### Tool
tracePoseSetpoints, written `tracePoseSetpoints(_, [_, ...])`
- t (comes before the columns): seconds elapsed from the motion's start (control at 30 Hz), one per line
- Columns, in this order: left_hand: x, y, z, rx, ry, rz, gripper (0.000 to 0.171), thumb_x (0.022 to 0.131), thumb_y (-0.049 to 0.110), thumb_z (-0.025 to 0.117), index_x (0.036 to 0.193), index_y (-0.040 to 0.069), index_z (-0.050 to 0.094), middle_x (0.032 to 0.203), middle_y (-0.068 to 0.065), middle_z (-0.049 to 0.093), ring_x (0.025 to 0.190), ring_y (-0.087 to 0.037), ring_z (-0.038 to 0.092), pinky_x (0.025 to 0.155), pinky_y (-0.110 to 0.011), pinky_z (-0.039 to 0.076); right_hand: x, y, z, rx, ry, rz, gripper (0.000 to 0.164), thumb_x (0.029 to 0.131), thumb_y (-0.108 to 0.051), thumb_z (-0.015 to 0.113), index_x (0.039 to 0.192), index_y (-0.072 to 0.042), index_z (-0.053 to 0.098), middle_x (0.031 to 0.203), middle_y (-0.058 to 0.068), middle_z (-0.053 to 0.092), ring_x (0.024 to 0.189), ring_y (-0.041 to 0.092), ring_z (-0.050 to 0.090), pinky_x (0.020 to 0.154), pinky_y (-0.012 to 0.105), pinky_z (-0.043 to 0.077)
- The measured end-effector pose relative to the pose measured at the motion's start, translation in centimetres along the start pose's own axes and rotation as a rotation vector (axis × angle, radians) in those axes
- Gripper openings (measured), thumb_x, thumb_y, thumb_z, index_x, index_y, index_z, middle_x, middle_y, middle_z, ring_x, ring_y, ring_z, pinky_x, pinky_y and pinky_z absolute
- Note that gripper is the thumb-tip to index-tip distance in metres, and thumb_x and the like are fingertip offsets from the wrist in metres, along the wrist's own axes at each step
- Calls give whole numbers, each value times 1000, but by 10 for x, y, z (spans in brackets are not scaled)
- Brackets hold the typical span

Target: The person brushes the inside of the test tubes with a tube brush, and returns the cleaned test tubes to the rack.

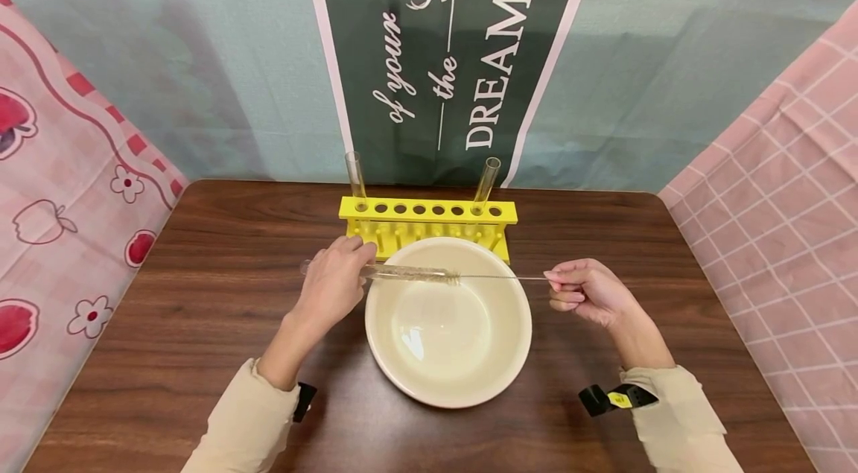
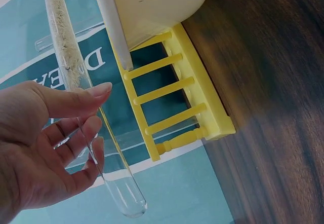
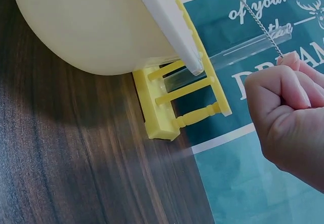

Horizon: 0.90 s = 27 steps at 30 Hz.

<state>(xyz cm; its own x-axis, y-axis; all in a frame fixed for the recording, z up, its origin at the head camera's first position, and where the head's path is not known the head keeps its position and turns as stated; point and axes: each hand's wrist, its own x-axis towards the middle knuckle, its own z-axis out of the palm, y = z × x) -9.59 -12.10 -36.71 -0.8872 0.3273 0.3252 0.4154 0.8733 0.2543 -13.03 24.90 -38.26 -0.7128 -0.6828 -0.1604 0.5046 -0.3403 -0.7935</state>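
My left hand (image 1: 337, 275) grips a clear glass test tube (image 2: 114, 176) that lies roughly level over the far part of a cream basin (image 1: 442, 383). Inside the tube sits the bristle head of a test tube brush (image 2: 66, 46), its tip bristles poking out of the mouth. From there the thin twisted wire handle (image 3: 255, 19) runs right, past the basin's rim. My right hand (image 1: 593, 292) pinches that wire near its end between thumb and fingers. In the left wrist view, the tube's rounded end points away from the basin.
Behind the basin stands a yellow test tube rack (image 1: 429, 211), partly covered by it. One upright tube (image 1: 355, 179) is in its left end and another tube (image 1: 487, 182) leans near its right end. The brown wooden table (image 1: 201, 324) meets a cloth backdrop (image 1: 255, 86).
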Motion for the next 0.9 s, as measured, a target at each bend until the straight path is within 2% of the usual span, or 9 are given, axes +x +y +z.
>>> tracePoseSetpoints(0.47, [-5, -8, -1, 1, 2, -59, 33, 60, -15, 73, 79, 8, 59, 75, -3, 54, 75, -24, 53, 52, -34, 40, -2, -2, -5, 71, -56, -17, 51, 92, 12, 14, 77, 8, 62, 66, 4, 56, 47, 13, 7, 51, 24, 16])
tracePoseSetpoints(0.63, [-8, -18, -5, 8, -2, -79, 32, 61, -17, 68, 80, 7, 59, 76, -4, 54, 75, -25, 52, 53, -36, 41, -7, -5, -13, 117, -77, -36, 50, 93, 10, 15, 77, 8, 63, 67, 5, 57, 47, 12, 7, 52, 24, 16])
tracePoseSetpoints(0.7, [-12, -28, -8, 30, 20, -95, 33, 58, -19, 63, 78, 7, 58, 75, -6, 55, 73, -27, 52, 53, -38, 42, -14, -8, -21, 161, -102, -49, 50, 94, 9, 14, 77, 8, 62, 63, 3, 50, 47, 11, 8, 52, 23, 15])
tracePoseSetpoints(0.8, [-21, -43, -15, 56, 73, -134, 33, 55, -20, 59, 74, 6, 55, 73, -7, 55, 70, -29, 52, 51, -40, 41, -29, -11, -34, 227, -151, -75, 49, 94, 8, 13, 78, 10, 59, 57, 2, 29, 46, 10, 9, 51, 23, 12])
tracePoseSetpoints(0.9, [-28, -52, -19, 51, 100, -152, 33, 55, -20, 59, 74, 5, 54, 74, -9, 55, 69, -30, 51, 50, -41, 41, -44, -12, -45, 254, -182, -99, 47, 94, 8, 13, 79, 11, 57, 59, 4, 12, 46, 10, 9, 49, 23, 8])
